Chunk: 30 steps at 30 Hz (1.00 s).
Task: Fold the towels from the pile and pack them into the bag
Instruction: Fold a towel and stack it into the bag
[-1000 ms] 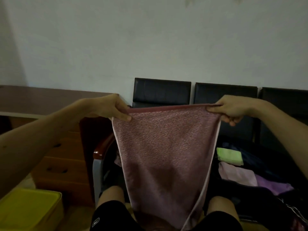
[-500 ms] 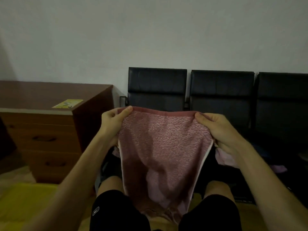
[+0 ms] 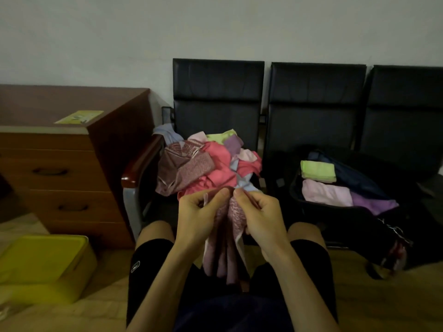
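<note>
A dusty pink towel (image 3: 225,245) hangs folded lengthwise between my knees. My left hand (image 3: 199,214) and my right hand (image 3: 259,214) pinch its top edge side by side, thumbs nearly touching. Just behind them, on the left black seat, lies the pile of towels (image 3: 206,164) in pink, red, mauve and green. On the middle seat, to the right, stands the open dark bag (image 3: 354,212), holding a folded green towel (image 3: 317,171), a folded pale pink towel (image 3: 326,195) and a purple towel (image 3: 374,203).
A row of black chairs (image 3: 316,97) stands against the wall. A brown drawer cabinet (image 3: 62,168) is at the left, with a yellow card (image 3: 79,116) on top. A yellow box (image 3: 40,264) sits on the floor at the lower left.
My hands came together and lower, bringing the towel's two top corners to meet, so the spread towel now hangs folded in half. The pile behind it came into view.
</note>
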{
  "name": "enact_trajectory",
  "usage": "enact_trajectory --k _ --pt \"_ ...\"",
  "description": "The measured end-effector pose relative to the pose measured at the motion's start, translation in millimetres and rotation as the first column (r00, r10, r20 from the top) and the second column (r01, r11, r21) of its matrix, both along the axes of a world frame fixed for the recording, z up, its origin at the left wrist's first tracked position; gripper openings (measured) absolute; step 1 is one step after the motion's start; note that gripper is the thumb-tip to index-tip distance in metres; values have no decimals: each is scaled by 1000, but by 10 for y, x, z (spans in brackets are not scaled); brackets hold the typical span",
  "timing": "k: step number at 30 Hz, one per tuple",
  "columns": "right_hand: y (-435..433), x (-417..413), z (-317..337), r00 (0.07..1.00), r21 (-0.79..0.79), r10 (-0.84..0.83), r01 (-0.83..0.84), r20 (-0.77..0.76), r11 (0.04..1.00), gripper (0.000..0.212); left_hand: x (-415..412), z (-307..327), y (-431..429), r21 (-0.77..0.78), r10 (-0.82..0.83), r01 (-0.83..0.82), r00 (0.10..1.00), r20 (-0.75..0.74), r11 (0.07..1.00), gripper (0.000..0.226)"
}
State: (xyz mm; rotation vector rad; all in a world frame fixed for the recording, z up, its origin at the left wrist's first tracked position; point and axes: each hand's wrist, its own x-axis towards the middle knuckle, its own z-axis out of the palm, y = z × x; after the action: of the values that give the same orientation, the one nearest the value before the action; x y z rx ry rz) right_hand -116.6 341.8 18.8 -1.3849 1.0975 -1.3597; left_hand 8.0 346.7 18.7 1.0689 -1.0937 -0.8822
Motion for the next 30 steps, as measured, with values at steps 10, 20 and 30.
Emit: enact_trajectory --k 10,20,30 --pt "6 1 -42 999 70 -41 39 31 997 11 -104 -39 35 -36 -64 62 996 -56 997 13" --pt "-104 -38 234 997 115 -14 5 80 993 38 -168 24 -185 -47 -156 154 986 -55 987 20" --pt "-398 -10 450 977 168 163 -185 140 968 51 -25 160 -571 -32 -127 126 992 -23 991 18"
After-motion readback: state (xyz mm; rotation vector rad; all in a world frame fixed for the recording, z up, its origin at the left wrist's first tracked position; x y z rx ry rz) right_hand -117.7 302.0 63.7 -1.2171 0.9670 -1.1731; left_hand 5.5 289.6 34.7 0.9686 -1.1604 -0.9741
